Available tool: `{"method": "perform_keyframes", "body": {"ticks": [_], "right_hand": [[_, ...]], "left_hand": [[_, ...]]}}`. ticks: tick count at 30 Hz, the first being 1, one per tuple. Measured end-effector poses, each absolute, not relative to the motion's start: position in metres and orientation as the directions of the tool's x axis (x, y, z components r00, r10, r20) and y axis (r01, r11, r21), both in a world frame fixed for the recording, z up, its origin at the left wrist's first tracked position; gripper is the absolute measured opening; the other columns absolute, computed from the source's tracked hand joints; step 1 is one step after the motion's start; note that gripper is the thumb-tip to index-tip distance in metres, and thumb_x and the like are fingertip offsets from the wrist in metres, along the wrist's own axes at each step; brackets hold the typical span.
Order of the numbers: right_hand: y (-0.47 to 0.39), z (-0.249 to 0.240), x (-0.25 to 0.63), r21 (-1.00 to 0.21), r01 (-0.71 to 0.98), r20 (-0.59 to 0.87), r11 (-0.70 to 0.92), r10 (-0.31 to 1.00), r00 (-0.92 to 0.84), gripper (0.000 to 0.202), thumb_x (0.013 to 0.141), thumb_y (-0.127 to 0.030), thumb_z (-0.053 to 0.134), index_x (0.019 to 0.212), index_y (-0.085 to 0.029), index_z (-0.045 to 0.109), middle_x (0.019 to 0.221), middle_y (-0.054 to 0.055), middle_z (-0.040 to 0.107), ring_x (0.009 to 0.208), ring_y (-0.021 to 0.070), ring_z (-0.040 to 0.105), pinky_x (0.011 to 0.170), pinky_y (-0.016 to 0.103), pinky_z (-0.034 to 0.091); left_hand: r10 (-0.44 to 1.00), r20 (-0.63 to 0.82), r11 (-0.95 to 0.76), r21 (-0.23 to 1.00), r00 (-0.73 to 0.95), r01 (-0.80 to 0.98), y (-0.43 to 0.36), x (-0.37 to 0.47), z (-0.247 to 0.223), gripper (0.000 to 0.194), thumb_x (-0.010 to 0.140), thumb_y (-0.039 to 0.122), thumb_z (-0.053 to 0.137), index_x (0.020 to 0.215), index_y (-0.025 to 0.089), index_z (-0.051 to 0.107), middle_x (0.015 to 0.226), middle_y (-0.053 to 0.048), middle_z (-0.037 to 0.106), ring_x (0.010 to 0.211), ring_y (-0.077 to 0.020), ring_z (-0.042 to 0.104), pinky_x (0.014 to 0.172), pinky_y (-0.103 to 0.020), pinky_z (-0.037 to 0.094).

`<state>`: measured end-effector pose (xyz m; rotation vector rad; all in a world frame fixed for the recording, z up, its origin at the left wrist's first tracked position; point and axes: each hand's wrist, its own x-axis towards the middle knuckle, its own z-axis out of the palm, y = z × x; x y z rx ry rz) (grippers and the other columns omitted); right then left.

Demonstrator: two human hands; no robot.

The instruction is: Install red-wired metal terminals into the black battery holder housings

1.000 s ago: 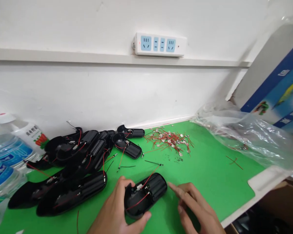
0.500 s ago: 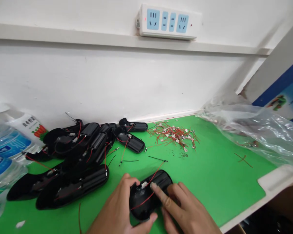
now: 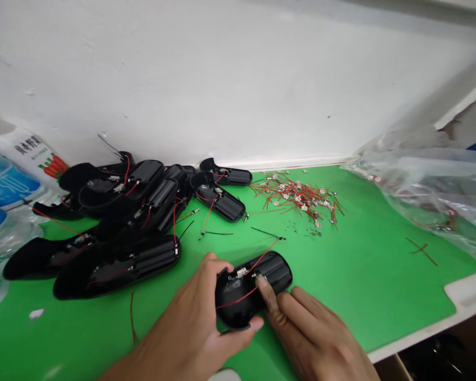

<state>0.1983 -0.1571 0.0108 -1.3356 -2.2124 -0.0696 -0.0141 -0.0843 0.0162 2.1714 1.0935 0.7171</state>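
Observation:
A black plastic shell (image 3: 238, 299) with a battery compartment lies tilted between my two hands, its open side up. My left hand (image 3: 200, 317) is closed round its rounded end, thumb at the near rim and fingers at the far rim. My right hand (image 3: 313, 333) has its fingers bent against the near side, and one fingertip presses by the metal contacts at the inner end of the compartment. That fingertip partly hides the contact there. A red wire (image 3: 238, 302) crosses the rounded part. Another red wire (image 3: 267, 251) runs out over the far rim to a small connector with a black lead.
Several similar black shells (image 3: 135, 259) with wires are heaped at the left, beside plastic bottles (image 3: 11, 180). A pile of red wires with metal tabs (image 3: 301, 196) lies by the wall (image 3: 222, 79). At the right are a clear plastic bag (image 3: 432, 185) and the green tabletop's (image 3: 381, 296) pale edge.
The camera view has tilted down, and the wall socket is out of view. My right fingertip has shifted from beside the white-labelled part to the contact nearer the near side. My left hand keeps its hold.

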Motion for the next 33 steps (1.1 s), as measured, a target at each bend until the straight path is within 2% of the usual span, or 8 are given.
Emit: {"method": "perform_keyframes", "body": {"ticks": [4, 8, 12, 16, 19, 24, 28, 33], "right_hand": [[-0.158, 0.006, 0.202, -0.248, 0.816, 0.486, 0.522, 0.796, -0.362, 0.043, 0.112, -0.011, 0.038, 0.153, -0.006, 0.048, 0.083, 0.006, 0.066, 0.075, 0.0176, 0.067, 0.068, 0.024, 0.061], [-0.156, 0.001, 0.204, -0.251, 0.862, 0.537, 0.44, 0.804, -0.254, 0.039, 0.108, -0.016, 0.045, 0.143, -0.012, 0.062, 0.104, 0.013, 0.072, 0.09, 0.0215, 0.071, 0.081, 0.031, 0.065], [-0.148, 0.011, 0.206, -0.16, 0.886, 0.486, 0.435, 0.816, -0.313, 0.04, 0.11, -0.026, 0.048, 0.145, -0.009, 0.059, 0.113, 0.017, 0.069, 0.093, 0.0267, 0.068, 0.079, 0.041, 0.066], [-0.14, 0.027, 0.207, 0.04, 0.855, 0.438, 0.518, 0.759, -0.481, 0.041, 0.113, -0.022, 0.04, 0.144, -0.001, 0.056, 0.106, 0.015, 0.071, 0.087, 0.026, 0.065, 0.072, 0.038, 0.064], [-0.137, 0.034, 0.207, 0.105, 0.808, 0.387, 0.58, 0.725, -0.57, 0.041, 0.112, -0.012, 0.031, 0.14, 0.001, 0.058, 0.101, 0.012, 0.072, 0.089, 0.0243, 0.065, 0.075, 0.033, 0.063], [-0.134, 0.041, 0.21, 0.128, 0.768, 0.395, 0.628, 0.678, -0.62, 0.05, 0.103, 0.0, 0.031, 0.147, -0.004, 0.053, 0.11, 0.011, 0.074, 0.098, 0.0212, 0.068, 0.086, 0.026, 0.062], [-0.13, 0.05, 0.212, 0.118, 0.718, 0.359, 0.686, 0.644, -0.675, 0.06, 0.099, 0.003, 0.035, 0.157, -0.009, 0.043, 0.116, 0.011, 0.074, 0.095, 0.0212, 0.072, 0.082, 0.025, 0.064], [-0.128, 0.057, 0.212, 0.063, 0.689, 0.325, 0.722, 0.638, -0.698, 0.054, 0.103, -0.001, 0.039, 0.154, -0.016, 0.05, 0.1, 0.008, 0.075, 0.083, 0.0199, 0.073, 0.073, 0.023, 0.064]], "left_hand": [[0.858, 0.181, -0.451, 0.715, 0.481, 0.535, -0.083, -0.013, 0.014, 0.045, 0.079, 0.028, 0.077, 0.114, 0.025, 0.048, 0.104, -0.004, 0.068, 0.089, -0.0231, 0.073, 0.077, -0.033, 0.061], [0.88, 0.138, -0.396, 0.739, 0.454, 0.545, -0.082, -0.012, 0.014, 0.042, 0.08, 0.03, 0.075, 0.112, 0.026, 0.048, 0.101, -0.003, 0.069, 0.088, -0.0231, 0.073, 0.075, -0.032, 0.061], [0.883, 0.132, -0.388, 0.746, 0.451, 0.541, -0.083, -0.012, 0.014, 0.042, 0.08, 0.029, 0.074, 0.112, 0.026, 0.046, 0.102, -0.003, 0.069, 0.089, -0.0234, 0.073, 0.075, -0.033, 0.061], [0.878, 0.144, -0.397, 0.751, 0.457, 0.527, -0.083, -0.011, 0.013, 0.045, 0.079, 0.026, 0.073, 0.114, 0.026, 0.045, 0.105, -0.004, 0.067, 0.094, -0.0245, 0.072, 0.079, -0.035, 0.06], [0.874, 0.169, -0.411, 0.756, 0.455, 0.509, -0.082, -0.01, 0.014, 0.045, 0.079, 0.025, 0.073, 0.114, 0.026, 0.044, 0.104, -0.003, 0.066, 0.093, -0.024, 0.071, 0.079, -0.035, 0.06], [0.862, 0.156, -0.409, 0.776, 0.482, 0.48, -0.084, -0.008, 0.021, 0.048, 0.076, 0.02, 0.077, 0.113, 0.025, 0.047, 0.102, -0.002, 0.066, 0.093, -0.025, 0.072, 0.079, -0.035, 0.059], [0.866, 0.053, -0.337, 0.797, 0.498, 0.501, -0.087, -0.007, 0.026, 0.05, 0.074, 0.022, 0.083, 0.111, 0.022, 0.049, 0.1, -0.003, 0.066, 0.093, -0.0276, 0.072, 0.079, -0.039, 0.059], [0.852, 0.02, -0.314, 0.819, 0.524, 0.48, -0.084, -0.006, 0.027, 0.049, 0.077, 0.025, 0.083, 0.111, 0.023, 0.048, 0.105, -0.004, 0.065, 0.101, -0.0295, 0.07, 0.084, -0.041, 0.057]]}}
